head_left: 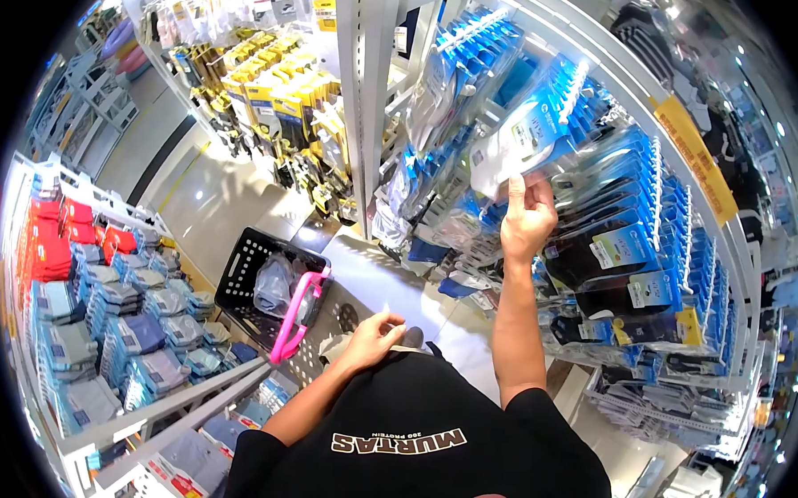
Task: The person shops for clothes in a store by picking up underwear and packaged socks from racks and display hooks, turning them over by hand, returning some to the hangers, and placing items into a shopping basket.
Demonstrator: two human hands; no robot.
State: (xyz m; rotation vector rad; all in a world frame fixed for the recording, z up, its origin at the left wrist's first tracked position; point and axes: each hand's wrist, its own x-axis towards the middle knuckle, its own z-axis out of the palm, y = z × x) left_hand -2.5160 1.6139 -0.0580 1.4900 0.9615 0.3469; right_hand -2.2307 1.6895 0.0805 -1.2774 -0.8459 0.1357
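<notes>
My right hand [527, 217] reaches up to the rack, its fingers closed on the lower edge of a hanging pack of socks [521, 146]. The pack has a blue header card and a pale lower part, and its top is still at the metal hook. More blue-carded packs [608, 249] with dark contents hang just right of that hand. My left hand [377, 339] is low in front of my body, fingers loosely bent and apart, with nothing seen in it. Beside it on the floor stands a black shopping basket [238, 273] with a pink handle [296, 320], holding a grey-blue wrapped item [275, 284].
A white metal post [359, 96] divides the rack. Yellow-carded packs [281, 88] hang left of it. At the lower left, a display holds folded grey and blue packs [137, 335] and red packs [50, 243]. An orange shelf strip [695, 160] runs along the right.
</notes>
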